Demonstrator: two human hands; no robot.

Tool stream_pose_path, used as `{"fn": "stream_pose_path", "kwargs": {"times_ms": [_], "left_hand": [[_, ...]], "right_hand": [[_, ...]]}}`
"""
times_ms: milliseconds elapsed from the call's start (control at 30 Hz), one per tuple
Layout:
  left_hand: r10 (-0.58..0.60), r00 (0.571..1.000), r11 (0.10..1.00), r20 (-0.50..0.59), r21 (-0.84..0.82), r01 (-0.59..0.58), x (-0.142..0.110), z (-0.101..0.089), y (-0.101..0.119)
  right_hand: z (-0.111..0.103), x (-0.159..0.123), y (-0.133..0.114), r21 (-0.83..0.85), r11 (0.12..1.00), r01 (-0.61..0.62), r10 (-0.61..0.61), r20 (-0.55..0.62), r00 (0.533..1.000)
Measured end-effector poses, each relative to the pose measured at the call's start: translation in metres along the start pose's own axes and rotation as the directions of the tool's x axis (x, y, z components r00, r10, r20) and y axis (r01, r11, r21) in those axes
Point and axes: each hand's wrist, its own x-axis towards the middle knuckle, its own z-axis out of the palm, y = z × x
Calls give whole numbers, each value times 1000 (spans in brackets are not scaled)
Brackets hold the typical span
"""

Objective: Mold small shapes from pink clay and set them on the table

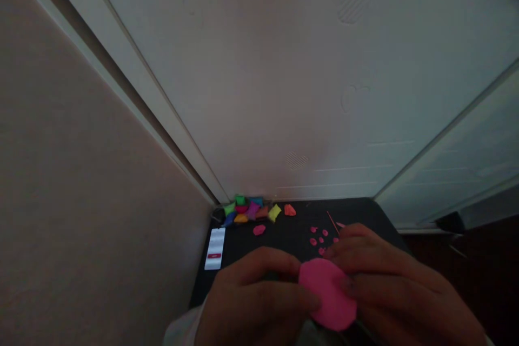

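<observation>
A flat, roundish piece of bright pink modelling clay (330,303) is held up close to the camera, above the dark table. My left hand (259,294) pinches its left edge between thumb and fingers. On the other side, my right hand (389,281) grips its right edge, fingertips pressed on the clay. Beyond my right hand lie several small pink clay pieces (313,241) and a thin red stick (332,221), partly close to my fingers. Another flat pink clay piece (259,230) rests on the table farther left.
Several colourful clay packets (253,211) lie at the table's back left, with an orange-red lump (290,210) beside them. A phone (214,248) with a lit screen lies at the left edge of the black table (243,246). White panels (284,92) rise behind; a wall (101,200) stands left.
</observation>
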Motion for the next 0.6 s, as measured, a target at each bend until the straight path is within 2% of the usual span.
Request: {"fn": "stream_pose_path", "kwargs": {"times_ms": [333,600], "left_hand": [[79,991,996,-106,-43,-84,5,5,0],[24,985,998,-172,-58,-34,-1,8,-1]], "right_hand": [[5,2,-3,161,984,-71,72,0,997],[16,1,-10,156,975,-156,160,-11,987]]}}
